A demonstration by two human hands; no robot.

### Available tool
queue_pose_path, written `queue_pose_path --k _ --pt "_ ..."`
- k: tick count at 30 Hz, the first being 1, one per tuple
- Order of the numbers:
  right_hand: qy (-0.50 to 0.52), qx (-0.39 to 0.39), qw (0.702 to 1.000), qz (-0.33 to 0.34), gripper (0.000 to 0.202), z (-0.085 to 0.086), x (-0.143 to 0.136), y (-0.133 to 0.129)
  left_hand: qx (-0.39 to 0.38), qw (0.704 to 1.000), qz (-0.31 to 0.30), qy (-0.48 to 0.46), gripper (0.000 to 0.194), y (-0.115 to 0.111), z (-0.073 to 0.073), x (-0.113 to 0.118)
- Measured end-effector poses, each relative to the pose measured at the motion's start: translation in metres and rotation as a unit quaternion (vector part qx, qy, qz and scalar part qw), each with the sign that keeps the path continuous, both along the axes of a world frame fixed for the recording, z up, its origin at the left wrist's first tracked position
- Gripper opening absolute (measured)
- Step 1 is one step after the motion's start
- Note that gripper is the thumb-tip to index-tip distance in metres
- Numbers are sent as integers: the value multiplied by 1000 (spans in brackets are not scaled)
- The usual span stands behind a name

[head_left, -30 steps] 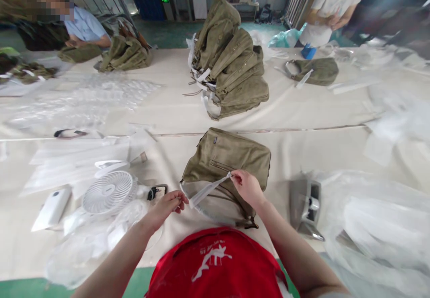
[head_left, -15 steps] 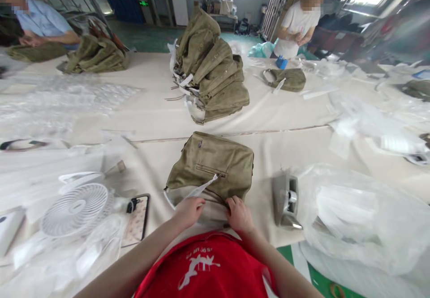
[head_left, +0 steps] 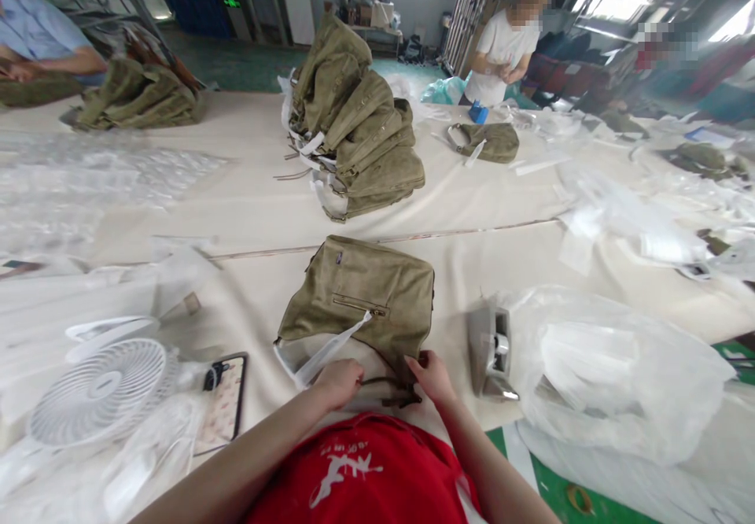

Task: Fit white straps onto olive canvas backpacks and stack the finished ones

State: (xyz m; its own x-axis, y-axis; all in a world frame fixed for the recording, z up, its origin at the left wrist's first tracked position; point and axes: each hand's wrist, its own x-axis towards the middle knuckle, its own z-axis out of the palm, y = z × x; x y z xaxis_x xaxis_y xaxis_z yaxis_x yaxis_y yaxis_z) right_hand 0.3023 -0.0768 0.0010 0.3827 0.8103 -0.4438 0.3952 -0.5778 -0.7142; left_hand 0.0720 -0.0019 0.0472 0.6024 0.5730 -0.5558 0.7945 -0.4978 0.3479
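Observation:
An olive-green bag (head_left: 377, 280) lies flat on the table in front of me, its zipped pocket facing up. A white strip (head_left: 336, 345) trails from the zipper pull toward my left wrist. My left hand (head_left: 342, 382) is closed at the bag's near side, fingertips on the dark thin strap (head_left: 383, 382). At the bag's near right corner my right hand (head_left: 435, 381) pinches the edge beside the strap's end. A pale wrapped section shows along the bag's lower left. My fingers partly hide what they grip.
A stack of similar bags (head_left: 359, 123) stands across the table. On the left are a white fan (head_left: 106, 386) and a phone (head_left: 227, 406); on the right, a tape dispenser (head_left: 492, 351) and plastic bags (head_left: 613, 374). Two people work at the far side.
My view has turned slightly right. My right hand has shifted toward the bag's near right corner, and more of the dark strap now shows between my hands.

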Motion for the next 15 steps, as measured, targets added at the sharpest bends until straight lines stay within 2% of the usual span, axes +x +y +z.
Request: queue_pose_path --k 3,8,12,15 --pt "3 22 1000 -3 22 -7 -1 8 -40 999 -6 16 24 -3 2 -10" --pt "-41 70 997 -6 7 -11 -2 42 23 997 70 34 29 11 6 -18" --pt "-85 102 990 -38 6 -3 -4 87 74 992 95 44 32 31 7 -11" --pt "-113 119 986 -29 10 14 9 110 68 994 88 -6 30 39 0 -3"
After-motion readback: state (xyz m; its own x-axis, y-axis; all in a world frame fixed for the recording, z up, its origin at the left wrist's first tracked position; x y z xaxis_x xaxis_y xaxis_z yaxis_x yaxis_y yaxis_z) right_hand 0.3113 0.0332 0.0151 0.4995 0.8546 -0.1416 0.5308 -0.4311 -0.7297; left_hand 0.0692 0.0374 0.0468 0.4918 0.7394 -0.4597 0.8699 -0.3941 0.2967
